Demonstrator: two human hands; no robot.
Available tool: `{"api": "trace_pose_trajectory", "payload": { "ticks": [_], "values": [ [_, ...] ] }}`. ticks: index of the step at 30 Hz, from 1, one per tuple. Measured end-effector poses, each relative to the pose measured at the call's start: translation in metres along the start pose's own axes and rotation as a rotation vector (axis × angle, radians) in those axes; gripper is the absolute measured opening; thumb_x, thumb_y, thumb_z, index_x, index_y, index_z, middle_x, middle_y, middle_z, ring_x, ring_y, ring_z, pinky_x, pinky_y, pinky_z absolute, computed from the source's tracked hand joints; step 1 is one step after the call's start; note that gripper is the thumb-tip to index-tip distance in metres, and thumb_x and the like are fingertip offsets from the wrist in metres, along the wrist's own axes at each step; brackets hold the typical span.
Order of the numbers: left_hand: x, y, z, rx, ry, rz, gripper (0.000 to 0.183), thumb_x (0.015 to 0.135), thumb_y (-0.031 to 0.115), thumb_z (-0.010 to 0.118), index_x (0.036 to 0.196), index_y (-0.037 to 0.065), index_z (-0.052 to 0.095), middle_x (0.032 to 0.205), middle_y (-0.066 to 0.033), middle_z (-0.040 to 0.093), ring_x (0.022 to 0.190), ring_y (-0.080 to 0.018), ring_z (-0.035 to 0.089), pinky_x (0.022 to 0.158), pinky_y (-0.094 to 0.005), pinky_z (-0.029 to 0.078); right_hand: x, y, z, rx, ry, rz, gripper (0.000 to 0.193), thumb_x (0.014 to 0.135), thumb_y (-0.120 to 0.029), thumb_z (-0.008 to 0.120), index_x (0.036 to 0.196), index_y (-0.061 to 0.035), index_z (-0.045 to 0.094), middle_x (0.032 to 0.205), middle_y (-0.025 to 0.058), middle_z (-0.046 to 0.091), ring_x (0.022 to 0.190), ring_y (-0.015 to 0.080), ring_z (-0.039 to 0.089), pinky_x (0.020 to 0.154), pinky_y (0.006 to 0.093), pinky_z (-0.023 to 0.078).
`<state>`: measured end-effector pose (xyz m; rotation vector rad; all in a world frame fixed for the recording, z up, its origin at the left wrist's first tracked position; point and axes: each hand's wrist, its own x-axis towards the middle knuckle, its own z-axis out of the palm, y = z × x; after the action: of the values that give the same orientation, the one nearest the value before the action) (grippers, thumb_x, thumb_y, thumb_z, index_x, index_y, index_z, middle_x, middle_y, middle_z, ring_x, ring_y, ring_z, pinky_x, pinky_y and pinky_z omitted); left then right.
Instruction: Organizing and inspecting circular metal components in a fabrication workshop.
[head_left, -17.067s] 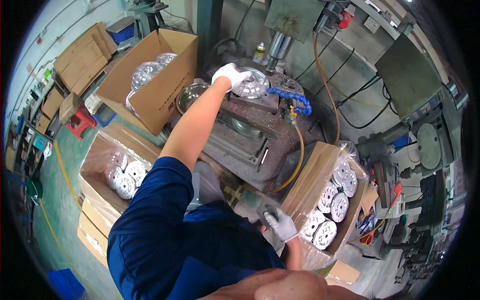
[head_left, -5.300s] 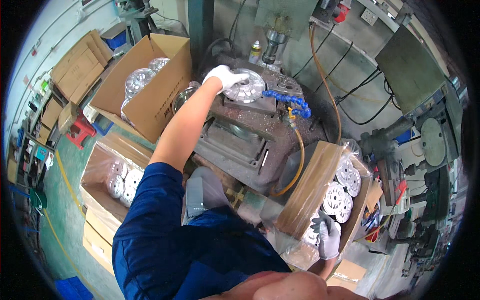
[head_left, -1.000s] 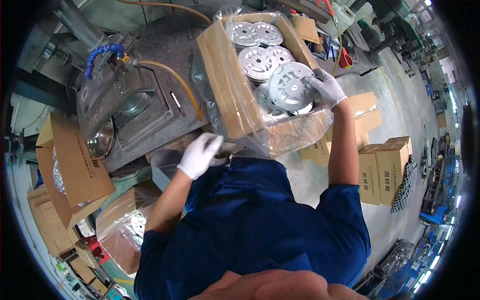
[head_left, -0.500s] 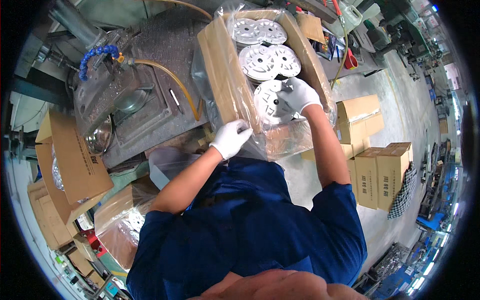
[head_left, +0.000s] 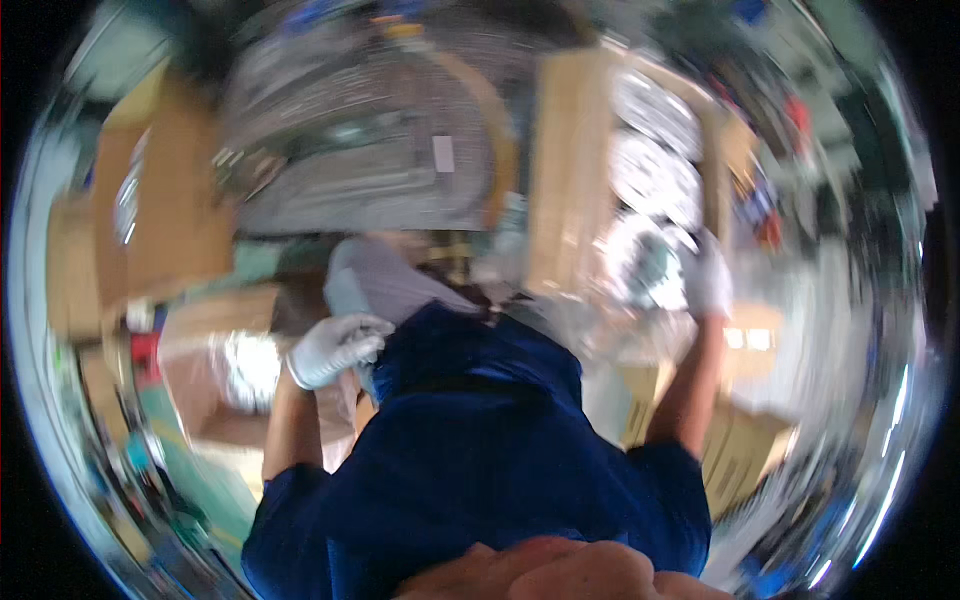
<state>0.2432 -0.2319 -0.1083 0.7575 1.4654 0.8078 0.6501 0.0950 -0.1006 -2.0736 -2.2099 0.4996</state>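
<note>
The open cardboard box (head_left: 572, 170) at the upper right holds stacks of silvery round metal discs (head_left: 650, 170), smeared by motion. At its near right side is my right hand (head_left: 710, 280) in a white glove, beside the nearest disc (head_left: 640, 255). Its fingers are too blurred to show whether they grip that disc. My left hand (head_left: 335, 350), also white-gloved, hangs at the left near my waist, fingers loosely bent and apart with nothing visible in them. Just left of it stands a lined carton (head_left: 200, 335) with shiny metal pieces (head_left: 250, 370) inside.
A grey metal worktable (head_left: 350, 205) with a machine fixture and a curved yellowish hose (head_left: 490, 110) lies ahead. Another open carton (head_left: 165, 210) stands at the far left. Closed cartons (head_left: 745, 450) sit on the floor at the right.
The view has swung, so the disc box now appears farther right. My left hand has left the box's near corner and moved down and left. My right hand stays by the box.
</note>
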Motion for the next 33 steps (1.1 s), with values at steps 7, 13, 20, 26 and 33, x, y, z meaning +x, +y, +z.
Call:
{"api": "trace_pose_trajectory", "payload": {
  "ticks": [7, 13, 20, 26, 33],
  "values": [
    [-0.151, -0.158, -0.171, -0.773, 1.262, 0.320, 0.026, 0.094, 0.031, 0.056, 0.095, 0.006, 0.063, 0.078, -0.0031, 0.061, 0.070, -0.0140, 0.057, 0.062, -0.0291, 0.045, -0.054, -0.065, -0.053, 0.294, -0.246, -0.214, 0.048, 0.097, -0.030, 0.052, 0.133, 0.0005, 0.046, 0.106, 0.0103, 0.057, 0.090, 0.0152, 0.053, 0.075, 0.0259, 0.044],
    [-0.259, -0.418, -0.193, -0.974, 1.554, -0.213, 0.059, 0.086, 0.053, 0.058, 0.124, 0.008, 0.051, 0.113, -0.0168, 0.056, 0.093, -0.0308, 0.061, 0.074, -0.0413, 0.052, -0.019, -0.130, -0.023, 0.255, -0.568, -0.625, 0.051, 0.098, -0.034, 0.049, 0.136, -0.0010, 0.043, 0.108, 0.0110, 0.056, 0.088, 0.0167, 0.053, 0.073, 0.0268, 0.045],
    [-0.156, -0.443, -0.178, -0.316, 1.368, -0.524, 0.075, 0.087, 0.058, 0.048, 0.144, 0.012, 0.036, 0.148, -0.0124, 0.036, 0.131, -0.0294, 0.040, 0.108, -0.0417, 0.033, -0.030, -0.159, -0.014, 0.160, -0.635, -0.667, 0.057, 0.096, -0.039, 0.051, 0.136, 0.0006, 0.042, 0.109, 0.0128, 0.055, 0.093, 0.0192, 0.053, 0.076, 0.0296, 0.046],
    [-0.135, -0.270, -0.140, -0.126, 0.582, -0.907, 0.086, 0.069, 0.064, 0.069, 0.128, 0.004, 0.056, 0.126, -0.0184, 0.058, 0.110, -0.0293, 0.058, 0.094, -0.0382, 0.046, -0.043, -0.165, -0.025, 0.096, -0.621, -0.622, 0.061, 0.095, -0.041, 0.051, 0.136, 0.0032, 0.042, 0.111, 0.0162, 0.056, 0.100, 0.0232, 0.055, 0.079, 0.0331, 0.048],
    [-0.142, -0.310, -0.138, 0.294, 0.340, -0.760, 0.066, 0.071, 0.057, 0.071, 0.108, 0.003, 0.068, 0.099, -0.0118, 0.067, 0.085, -0.0195, 0.062, 0.071, -0.0347, 0.051, -0.038, -0.173, -0.008, 0.127, -0.617, -0.662, 0.058, 0.096, -0.038, 0.050, 0.137, 0.0030, 0.041, 0.112, 0.0174, 0.056, 0.103, 0.0245, 0.055, 0.084, 0.0342, 0.047]
  ]
}}
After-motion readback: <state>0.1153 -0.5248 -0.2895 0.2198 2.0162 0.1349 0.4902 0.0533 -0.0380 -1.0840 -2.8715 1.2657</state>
